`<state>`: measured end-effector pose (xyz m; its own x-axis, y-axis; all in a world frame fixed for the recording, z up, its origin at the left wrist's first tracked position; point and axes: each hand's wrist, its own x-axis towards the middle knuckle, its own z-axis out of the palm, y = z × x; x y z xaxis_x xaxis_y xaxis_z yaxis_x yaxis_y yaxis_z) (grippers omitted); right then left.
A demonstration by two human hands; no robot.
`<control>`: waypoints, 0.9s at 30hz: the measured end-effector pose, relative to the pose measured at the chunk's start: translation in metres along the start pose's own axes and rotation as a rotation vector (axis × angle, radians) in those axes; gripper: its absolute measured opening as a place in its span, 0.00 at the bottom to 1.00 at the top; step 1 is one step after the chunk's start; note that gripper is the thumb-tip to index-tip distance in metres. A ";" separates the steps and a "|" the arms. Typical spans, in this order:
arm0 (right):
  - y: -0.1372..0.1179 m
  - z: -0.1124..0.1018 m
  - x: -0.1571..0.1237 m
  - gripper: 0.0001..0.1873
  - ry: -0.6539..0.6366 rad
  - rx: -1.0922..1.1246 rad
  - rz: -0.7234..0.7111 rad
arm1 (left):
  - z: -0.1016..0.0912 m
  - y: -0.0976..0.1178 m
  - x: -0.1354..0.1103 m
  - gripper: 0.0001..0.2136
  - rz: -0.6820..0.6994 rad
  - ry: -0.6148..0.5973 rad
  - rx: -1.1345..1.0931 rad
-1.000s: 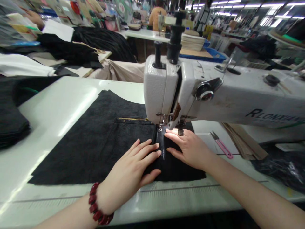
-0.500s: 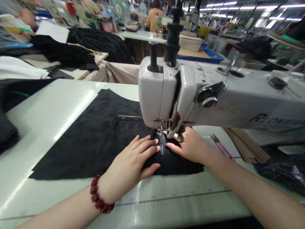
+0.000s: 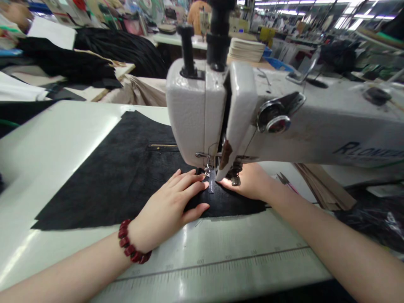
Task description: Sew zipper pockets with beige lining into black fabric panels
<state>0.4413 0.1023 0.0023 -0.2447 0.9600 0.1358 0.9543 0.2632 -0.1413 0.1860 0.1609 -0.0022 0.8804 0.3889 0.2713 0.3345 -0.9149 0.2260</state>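
Note:
A black fabric panel [image 3: 104,176] with a gold zipper [image 3: 164,146] lies flat on the sewing table. On it, a small dark label strip [image 3: 211,185] runs up to the presser foot [image 3: 207,171] of the white sewing machine [image 3: 195,109]. My left hand [image 3: 176,198], wearing a dark red bead bracelet [image 3: 129,248], rests palm down on the panel, fingers spread left of the label. Right of the label, my right hand [image 3: 252,181] touches the fabric with its thumb stretched out. The machine head hides most of its other fingers.
Thread snips [image 3: 287,183] lie right of my right hand, beside brown paper-like strips [image 3: 325,185]. A ruler scale [image 3: 214,267] runs along the table's front. Black cloth [image 3: 123,50] is heaped behind the table. Part of another person [image 3: 198,17] shows in the background.
The panel and label have slid a little away from me under the presser foot. My right hand sits farther behind the machine head. The view has shifted slightly.

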 end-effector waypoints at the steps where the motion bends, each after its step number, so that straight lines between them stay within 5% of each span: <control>1: -0.001 -0.001 -0.001 0.17 0.009 -0.015 -0.006 | 0.000 0.000 0.000 0.20 0.000 -0.002 -0.006; 13: -0.028 -0.011 -0.033 0.14 0.069 0.258 -0.294 | 0.004 -0.001 0.001 0.22 -0.026 -0.034 -0.080; 27: -0.027 -0.006 -0.033 0.16 0.078 0.190 -0.296 | 0.000 -0.002 0.004 0.18 -0.022 -0.054 -0.093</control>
<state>0.4247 0.0630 0.0079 -0.4847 0.8314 0.2716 0.7934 0.5487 -0.2637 0.1893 0.1640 -0.0016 0.8910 0.3998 0.2149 0.3233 -0.8913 0.3179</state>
